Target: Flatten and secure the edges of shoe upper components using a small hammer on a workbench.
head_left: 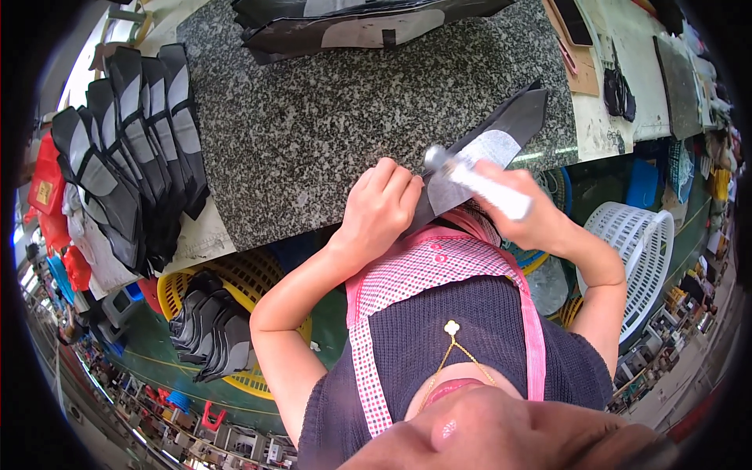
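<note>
A speckled table (pixel 313 117) carries strapped-looking black-and-grey bundles (pixel 149 141) along its left edge. Below stands a yellow basket (pixel 258 270) with similar pieces, and a flat stack (pixel 384 30) lies at the table's far edge. One folded black-and-grey piece (pixel 489 145) slants over the near edge, apparently mid-work; which others are done or left doesn't show. The hands are apart: the left hand (pixel 381 200) curls against the piece, pinching unclear, while the right hand (pixel 526 205) grips a blurred hammer (pixel 487 186), its head over the piece.
</note>
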A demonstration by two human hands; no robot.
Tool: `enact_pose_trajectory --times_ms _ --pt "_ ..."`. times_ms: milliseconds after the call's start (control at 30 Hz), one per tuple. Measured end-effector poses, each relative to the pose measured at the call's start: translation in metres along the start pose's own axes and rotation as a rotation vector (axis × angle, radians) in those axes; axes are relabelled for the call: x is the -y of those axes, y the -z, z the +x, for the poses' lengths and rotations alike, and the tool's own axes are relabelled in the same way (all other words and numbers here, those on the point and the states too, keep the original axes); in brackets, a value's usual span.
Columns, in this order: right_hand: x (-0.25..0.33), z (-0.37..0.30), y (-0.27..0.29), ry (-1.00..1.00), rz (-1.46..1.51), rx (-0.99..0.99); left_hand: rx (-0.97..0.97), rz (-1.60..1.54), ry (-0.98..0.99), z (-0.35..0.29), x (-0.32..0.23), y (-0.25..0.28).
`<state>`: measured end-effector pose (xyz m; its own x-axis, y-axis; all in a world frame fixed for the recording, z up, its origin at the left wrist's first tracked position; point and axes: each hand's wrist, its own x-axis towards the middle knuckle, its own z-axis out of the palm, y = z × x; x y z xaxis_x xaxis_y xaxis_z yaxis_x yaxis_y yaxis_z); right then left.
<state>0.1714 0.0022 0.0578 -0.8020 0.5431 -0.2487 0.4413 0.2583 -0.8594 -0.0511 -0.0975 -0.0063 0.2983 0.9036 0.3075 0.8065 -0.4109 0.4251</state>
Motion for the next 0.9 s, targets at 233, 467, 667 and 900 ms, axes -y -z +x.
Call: enact_pose_trajectory --times_ms 233,467,667,900 --pt "-0.003 -0.006 0.025 -0.14 0.029 -0.321 -0.044 -0.01 -0.057 0.012 0.006 -0.01" --pt "-0.008 -0.002 0.015 -0.229 -0.111 -0.074 0.008 -0.151 0.112 0.044 0.012 -0.005" --pt "-0.002 -0.003 0.018 -0.01 -0.132 -0.298 0.034 -0.011 -0.014 0.03 0.008 -0.008" --pt "-0.002 0.011 0.02 -0.18 -0.085 -0.038 0.035 -0.188 0.125 0.033 0.016 0.004"
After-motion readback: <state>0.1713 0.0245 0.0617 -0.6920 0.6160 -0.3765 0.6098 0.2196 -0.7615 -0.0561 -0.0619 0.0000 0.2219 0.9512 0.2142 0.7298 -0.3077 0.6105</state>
